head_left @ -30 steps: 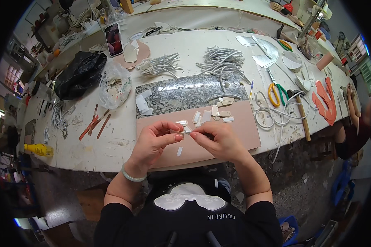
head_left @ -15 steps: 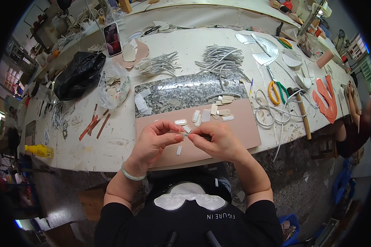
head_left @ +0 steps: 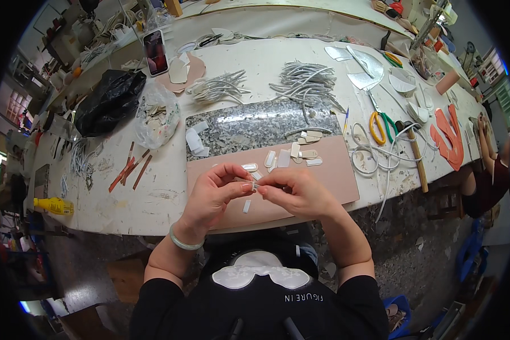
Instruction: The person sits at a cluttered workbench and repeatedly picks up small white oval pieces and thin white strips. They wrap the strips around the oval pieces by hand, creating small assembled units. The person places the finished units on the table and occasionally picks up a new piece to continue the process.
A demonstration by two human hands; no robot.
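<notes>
Over the front of a pinkish-tan board (head_left: pixel 334 175), my two hands meet fingertip to fingertip. My left hand (head_left: pixel 212 192), with a pale bangle (head_left: pixel 185 242) at its wrist, pinches one end of a small whitish strip (head_left: pixel 254 186). The other end is pinched by my right hand (head_left: pixel 292 190). Fingers cover most of the strip, so its exact kind does not show. Just beyond lie several small rounded tabs (head_left: pixel 270 158), beige with white patches. One white rectangular piece (head_left: pixel 247 206) rests on the board below my fingers.
Behind the board is a speckled stone slab (head_left: pixel 249 130), with bundles of grey-white cords (head_left: pixel 303 79) beyond. To the right lie scissors (head_left: pixel 379 127), a looped white cord (head_left: pixel 365 156) and a hammer (head_left: pixel 416 156). Plastic bags (head_left: pixel 156 113), brown strips (head_left: pixel 130 170) and a yellow bottle (head_left: pixel 54 206) are left.
Both hands stay almost in place, still pinching the small strip. Their fingertips have shifted slightly around it. Nothing else on the table has visibly moved.
</notes>
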